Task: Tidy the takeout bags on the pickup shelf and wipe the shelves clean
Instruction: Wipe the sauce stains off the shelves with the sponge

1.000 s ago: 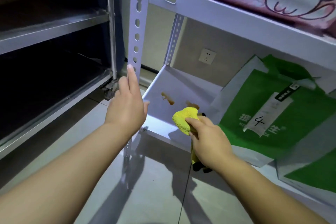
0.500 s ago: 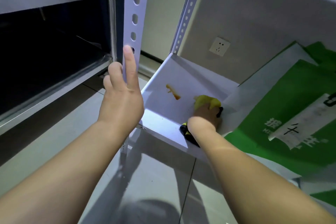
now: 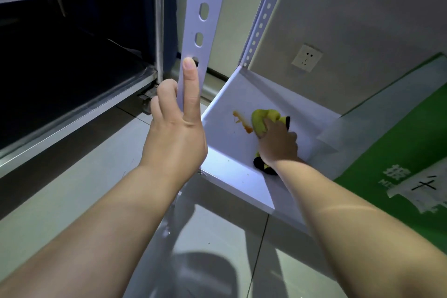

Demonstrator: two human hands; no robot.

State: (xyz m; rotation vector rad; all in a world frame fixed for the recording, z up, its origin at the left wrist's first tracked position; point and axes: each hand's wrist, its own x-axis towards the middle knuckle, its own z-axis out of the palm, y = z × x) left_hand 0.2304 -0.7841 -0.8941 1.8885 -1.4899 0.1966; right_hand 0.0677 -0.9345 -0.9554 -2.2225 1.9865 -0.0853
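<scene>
A person's right hand (image 3: pixel 278 145) gripped a yellow cloth (image 3: pixel 262 118), fingers curled round it, pressing it onto the white bottom shelf (image 3: pixel 232 172) just beside an orange stain (image 3: pixel 242 121). The left hand (image 3: pixel 174 133) held the upright post (image 3: pixel 200 19), forefinger straight, other fingers curled. A green takeout bag (image 3: pixel 399 140) lay on the shelf to the right

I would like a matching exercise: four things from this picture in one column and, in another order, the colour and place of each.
1 cloth
2 stain
3 bag
4 socket

a white, on the wall
b yellow, in the right hand
c orange, on the shelf, left of the cloth
d green, right of the right hand

Pairs: 1-b, 2-c, 3-d, 4-a
</scene>
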